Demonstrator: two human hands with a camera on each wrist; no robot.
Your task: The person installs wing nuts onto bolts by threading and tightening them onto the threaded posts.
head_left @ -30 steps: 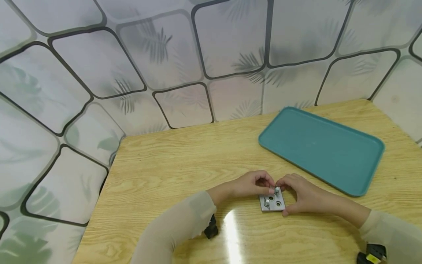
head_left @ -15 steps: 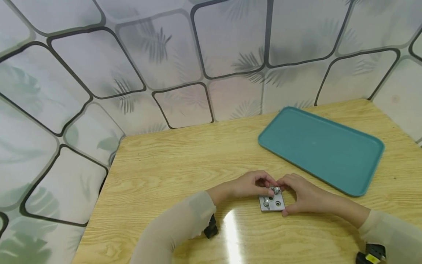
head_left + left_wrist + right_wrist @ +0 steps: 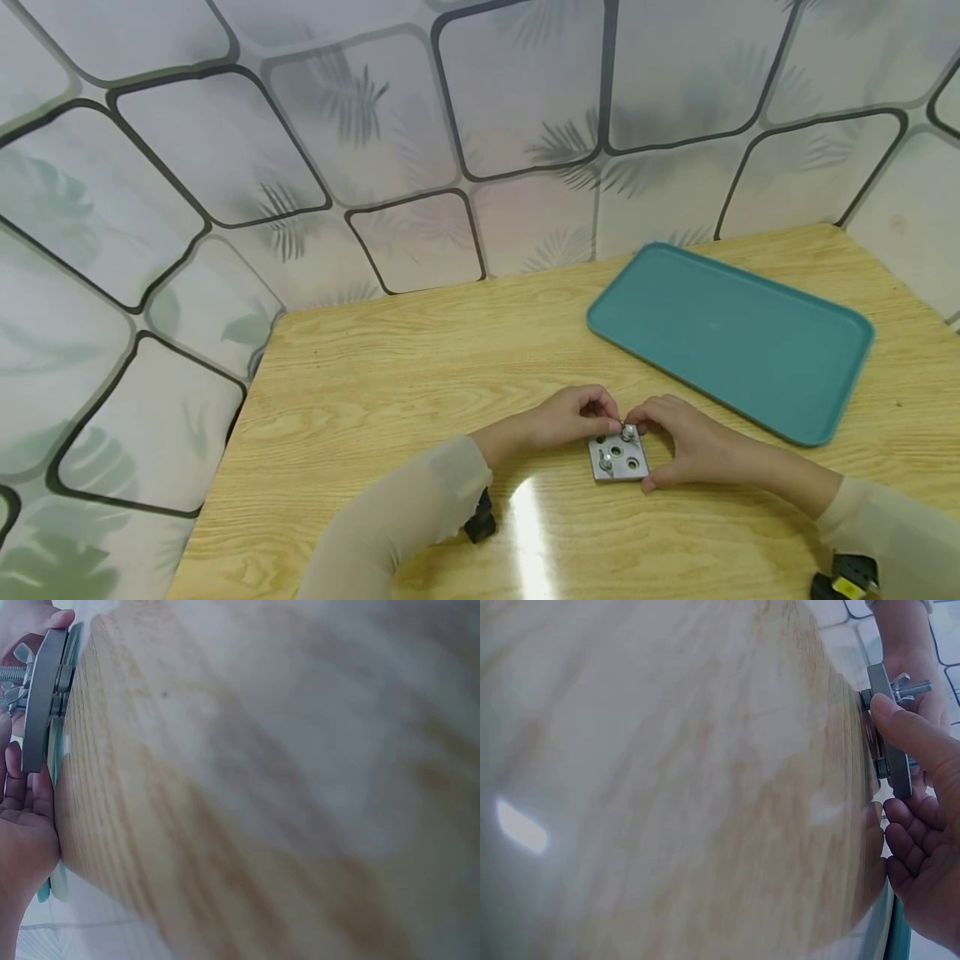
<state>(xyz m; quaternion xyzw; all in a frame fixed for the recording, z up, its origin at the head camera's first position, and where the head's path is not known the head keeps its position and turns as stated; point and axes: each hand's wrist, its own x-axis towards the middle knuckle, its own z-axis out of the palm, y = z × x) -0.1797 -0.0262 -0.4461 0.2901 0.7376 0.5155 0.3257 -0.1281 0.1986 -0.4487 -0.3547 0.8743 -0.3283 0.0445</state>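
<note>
A square metal plate (image 3: 617,473) with open holes lies on the table between my hands. Two bolts with wing nuts stand up through it: a near-left wing nut (image 3: 605,461) and a far-right wing nut (image 3: 628,433). My left hand (image 3: 562,418) pinches at the far-right wing nut with thumb and fingertips. My right hand (image 3: 693,442) grips the plate along its right side, thumb at the near corner and fingers at the far corner. The right wrist view shows a threaded bolt end (image 3: 916,688) above the plate and a bolt head (image 3: 865,700) beneath it.
A teal tray (image 3: 720,329) lies behind and to the right of my hands on the wooden table (image 3: 420,358). A patterned wall covering (image 3: 536,92) rises at the table's back and left edges. Black wrist devices sit under both sleeves.
My left thumb and fingertips have shifted slightly back and left at the far-right wing nut, uncovering more of the plate's holes. My right hand and the plate stay nearly still.
</note>
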